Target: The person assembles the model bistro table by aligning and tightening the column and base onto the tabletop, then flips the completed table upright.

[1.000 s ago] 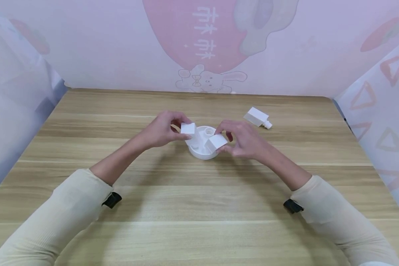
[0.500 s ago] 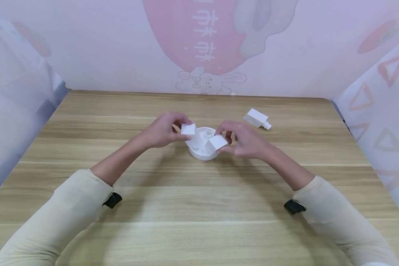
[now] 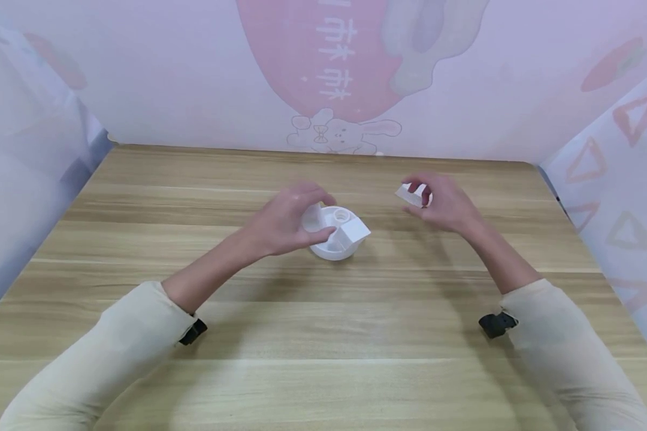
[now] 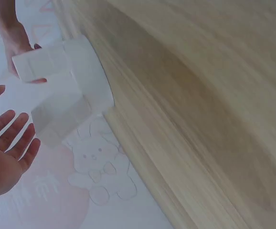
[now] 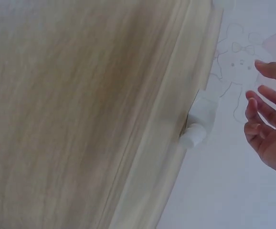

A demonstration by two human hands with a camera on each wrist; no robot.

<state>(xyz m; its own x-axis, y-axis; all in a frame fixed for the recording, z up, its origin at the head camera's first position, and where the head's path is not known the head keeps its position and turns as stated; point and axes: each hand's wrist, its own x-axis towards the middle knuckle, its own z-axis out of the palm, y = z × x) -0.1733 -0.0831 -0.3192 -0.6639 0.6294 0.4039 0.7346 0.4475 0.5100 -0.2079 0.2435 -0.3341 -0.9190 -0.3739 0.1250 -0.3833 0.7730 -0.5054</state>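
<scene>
Loose bottle [image 3: 407, 194]: on its side on worktop [image 3: 323, 335], neck [image 5: 192, 136] to the near side, just off right hand [image 3: 443, 200]. Right hand: nearer, half-curled, holding nothing. Left hand [image 3: 286, 221]: spread wide, empty, beside dish [image 3: 331, 254].

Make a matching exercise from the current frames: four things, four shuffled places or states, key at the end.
Column 1
1. left hand
2. round white holder
3. right hand
4. loose white bottle

Column 2
A. bears two white blocks
B. nearest the loose white bottle
C. lies on its side on the table
D. nearest the round white holder

Pairs: 1-D, 2-A, 3-B, 4-C
</scene>
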